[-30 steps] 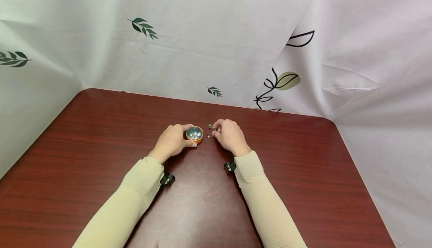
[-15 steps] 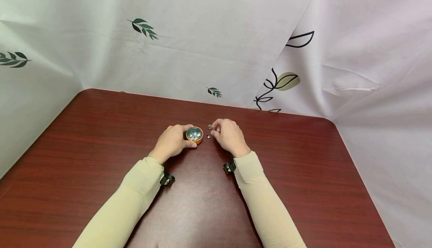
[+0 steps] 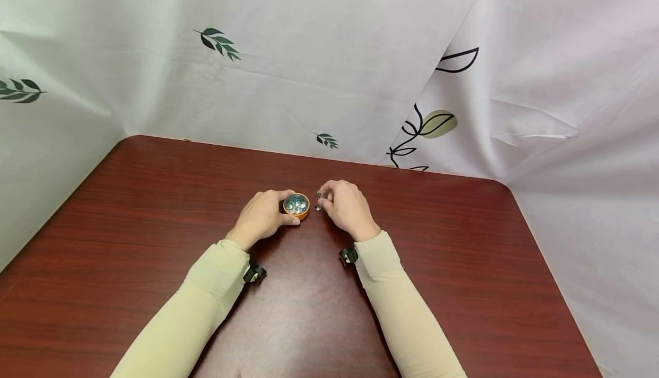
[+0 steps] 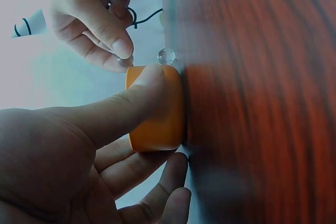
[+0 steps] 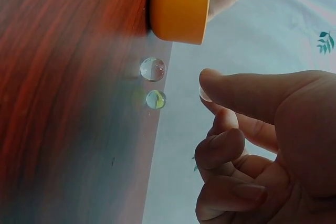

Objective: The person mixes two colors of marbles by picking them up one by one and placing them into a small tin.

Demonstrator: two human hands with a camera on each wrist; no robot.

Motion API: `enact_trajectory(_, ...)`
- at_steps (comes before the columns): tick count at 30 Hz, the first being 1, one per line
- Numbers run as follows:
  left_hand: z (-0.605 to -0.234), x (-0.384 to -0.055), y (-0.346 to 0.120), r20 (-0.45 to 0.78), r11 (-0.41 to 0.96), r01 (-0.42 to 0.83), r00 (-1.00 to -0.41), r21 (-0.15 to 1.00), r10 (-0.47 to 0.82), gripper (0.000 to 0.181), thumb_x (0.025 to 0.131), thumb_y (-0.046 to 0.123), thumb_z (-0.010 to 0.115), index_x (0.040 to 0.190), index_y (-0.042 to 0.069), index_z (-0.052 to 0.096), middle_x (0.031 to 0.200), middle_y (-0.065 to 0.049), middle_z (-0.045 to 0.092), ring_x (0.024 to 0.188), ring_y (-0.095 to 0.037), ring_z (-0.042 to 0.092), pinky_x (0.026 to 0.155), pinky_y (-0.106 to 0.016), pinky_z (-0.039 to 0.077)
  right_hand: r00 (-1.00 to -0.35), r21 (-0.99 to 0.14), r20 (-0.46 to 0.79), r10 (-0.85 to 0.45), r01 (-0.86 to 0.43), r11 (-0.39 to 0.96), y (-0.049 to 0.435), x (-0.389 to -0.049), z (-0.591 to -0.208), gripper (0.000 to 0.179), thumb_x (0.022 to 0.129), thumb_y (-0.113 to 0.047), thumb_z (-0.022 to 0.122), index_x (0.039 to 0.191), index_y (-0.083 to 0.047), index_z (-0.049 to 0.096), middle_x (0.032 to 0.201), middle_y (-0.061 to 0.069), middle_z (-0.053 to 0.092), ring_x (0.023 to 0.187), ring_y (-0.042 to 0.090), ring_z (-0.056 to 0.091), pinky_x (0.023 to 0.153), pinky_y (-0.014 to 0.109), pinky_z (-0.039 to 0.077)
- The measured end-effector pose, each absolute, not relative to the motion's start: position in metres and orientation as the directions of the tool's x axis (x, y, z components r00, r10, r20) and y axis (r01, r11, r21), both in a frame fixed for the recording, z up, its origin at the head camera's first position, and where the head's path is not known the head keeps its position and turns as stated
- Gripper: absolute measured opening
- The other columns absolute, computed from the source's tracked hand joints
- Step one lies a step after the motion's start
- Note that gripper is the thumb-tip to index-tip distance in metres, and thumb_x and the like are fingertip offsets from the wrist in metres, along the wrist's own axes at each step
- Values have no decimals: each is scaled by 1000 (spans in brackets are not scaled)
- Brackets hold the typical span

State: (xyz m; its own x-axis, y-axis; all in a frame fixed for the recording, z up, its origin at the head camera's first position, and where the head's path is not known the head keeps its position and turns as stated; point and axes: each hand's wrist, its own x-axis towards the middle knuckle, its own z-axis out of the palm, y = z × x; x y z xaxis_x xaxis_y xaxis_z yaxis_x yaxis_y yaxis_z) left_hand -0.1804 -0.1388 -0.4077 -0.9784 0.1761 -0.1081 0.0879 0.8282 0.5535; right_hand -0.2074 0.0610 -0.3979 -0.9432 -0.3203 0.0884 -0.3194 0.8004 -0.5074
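My left hand (image 3: 262,215) grips a small round orange cup (image 3: 304,215), thumb on the near side and fingers behind. Glassy marbles (image 3: 296,202) fill the cup in the head view. Just to its right, my right hand (image 3: 350,206) pinches a clear marble (image 5: 204,95) between thumb and index finger, off the tabletop; the fingers cover most of it. Its other fingers are curled in. On the table beside the cup lie a clear marble (image 5: 153,69) and a marble with a yellow streak (image 5: 156,99), close together.
Both hands work over a dark red wood-grain table (image 3: 437,252) with rounded far corners. White cloth (image 3: 309,52) with leaf prints hangs behind it and along the sides. A small black camera (image 3: 254,273) is strapped at the left wrist, another black camera (image 3: 348,255) at the right.
My right hand has moved slightly left toward the cup with the pinched marble, over the loose marbles. The left hand and the cup stay in place.
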Motion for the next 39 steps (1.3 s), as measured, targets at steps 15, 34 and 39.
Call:
enact_trajectory(15, -406, -178, -139, -87, 827, 104, -980, 552, 181, 64, 83, 30, 85, 140, 11, 61, 124, -16, 68, 114, -36, 62, 89, -49, 51, -929, -489, 127, -347, -363, 793, 56, -203, -395, 9, 93, -19, 74, 101, -15, 74, 81, -3, 59, 71, 13, 56, 60, 29, 46)
enact_trajectory(34, -405, -177, -138, -65, 809, 120, -979, 576, 192, 59, 82, 27, 86, 134, 12, 65, 119, -13, 70, 107, -32, 65, 87, -47, 51, -908, -468, 148, -392, -413, 781, 51, -198, -394, 8, 93, -20, 74, 100, -14, 74, 79, -3, 57, 70, 13, 54, 60, 29, 45)
enact_trajectory(39, -405, -177, -138, -69, 807, 117, -979, 579, 191, 59, 83, 26, 85, 136, 11, 65, 120, -12, 70, 108, -31, 65, 88, -46, 51, -901, -465, 145, -408, -426, 776, 49, -197, -394, 8, 93, -20, 74, 99, -14, 74, 78, -3, 57, 69, 13, 54, 60, 28, 44)
